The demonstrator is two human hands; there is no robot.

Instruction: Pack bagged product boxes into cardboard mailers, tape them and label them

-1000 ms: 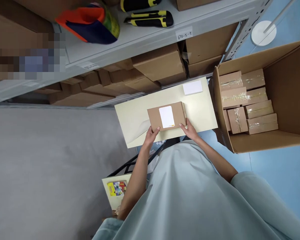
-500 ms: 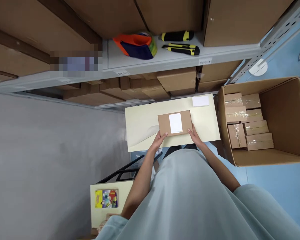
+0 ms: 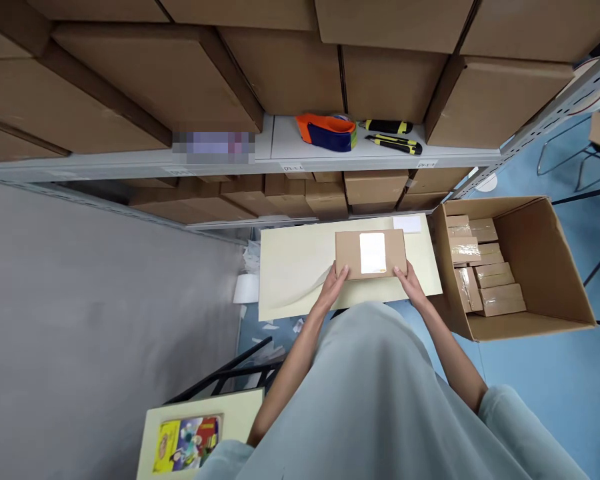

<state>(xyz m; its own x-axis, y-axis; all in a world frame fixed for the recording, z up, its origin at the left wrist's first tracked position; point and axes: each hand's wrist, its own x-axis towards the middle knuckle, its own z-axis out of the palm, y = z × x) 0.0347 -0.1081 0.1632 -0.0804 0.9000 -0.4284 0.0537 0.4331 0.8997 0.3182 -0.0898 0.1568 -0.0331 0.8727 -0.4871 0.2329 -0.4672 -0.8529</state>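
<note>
A small brown cardboard box (image 3: 347, 255) with a white label (image 3: 373, 253) on its top face is held level over the cream table (image 3: 290, 253). My left hand (image 3: 334, 285) grips its near left corner, thumb on top. At the near right corner my right hand (image 3: 410, 283) holds it the same way. The fingers under the box are hidden. Behind it lies a stack of white labels (image 3: 408, 224), partly covered by the box. A loose pale sheet (image 3: 305, 290) curls up on the table left of my left hand.
To the right stands a large open carton (image 3: 545, 267) with several taped small boxes. The shelf (image 3: 265, 160) ahead bears cartons, an orange-and-blue tape dispenser (image 3: 326, 132) and two utility knives (image 3: 393, 143). A colourful printed pack (image 3: 187, 443) lies on a second table at lower left.
Both hands and the box have shifted right over the table, and the box now overlaps the label stack. The head view has also moved, showing more of the upper shelf.
</note>
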